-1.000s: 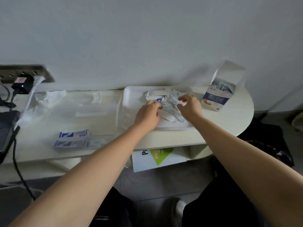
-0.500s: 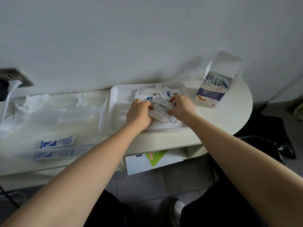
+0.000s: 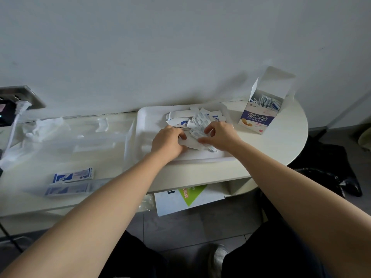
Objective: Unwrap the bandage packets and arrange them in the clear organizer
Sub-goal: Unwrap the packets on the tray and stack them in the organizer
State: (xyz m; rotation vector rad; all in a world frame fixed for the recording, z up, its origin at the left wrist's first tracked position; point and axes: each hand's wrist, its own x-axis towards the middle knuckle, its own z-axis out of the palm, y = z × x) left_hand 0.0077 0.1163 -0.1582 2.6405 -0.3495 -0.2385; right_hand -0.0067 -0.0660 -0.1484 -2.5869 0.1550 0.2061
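A heap of small white and blue bandage packets [image 3: 197, 122] lies in a white tray [image 3: 149, 119] at the back of the table. My left hand [image 3: 167, 140] rests at the heap's left side with its fingers curled on a white packet [image 3: 190, 144]. My right hand [image 3: 220, 135] reaches in from the right, thumb and fingers pinching packets in the heap. The clear organizer [image 3: 80, 141] sits left of the tray, hard to make out. Two larger blue and white packets [image 3: 73, 175] lie near the table's front left.
An open bandage box [image 3: 261, 111] with several packets inside stands at the right of the rounded table. A wall socket with a white plug [image 3: 20, 106] is at far left. Crumpled clear plastic [image 3: 44, 127] lies by the organizer. A white and green booklet [image 3: 188, 199] sits on the shelf below.
Both hands stay in the heap and shift packets slightly. My right hand's fingers have spread a little. The camera view has drifted a little between frames.
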